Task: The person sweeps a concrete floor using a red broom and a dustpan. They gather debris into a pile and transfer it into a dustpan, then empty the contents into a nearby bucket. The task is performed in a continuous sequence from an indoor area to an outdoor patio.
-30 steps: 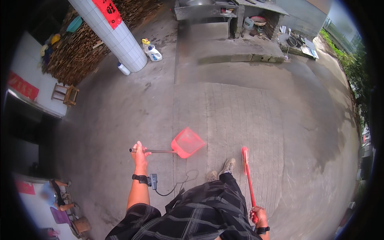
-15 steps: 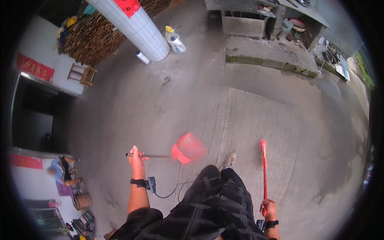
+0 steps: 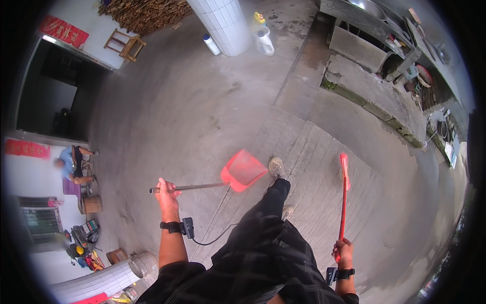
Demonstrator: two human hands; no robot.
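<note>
Grey concrete floor point(image 3: 192, 111) all around, far below both hands. Red plastic dustpan on long metal handle point(image 3: 243, 170): pan out past left hand point(image 3: 167, 195), fingers wrapped tight round handle end, held level, likely for carrying. Red stick broom point(image 3: 343, 195): right hand point(image 3: 343, 250) fingers closed round bottom end, stick pointing up, away from legs.
</note>
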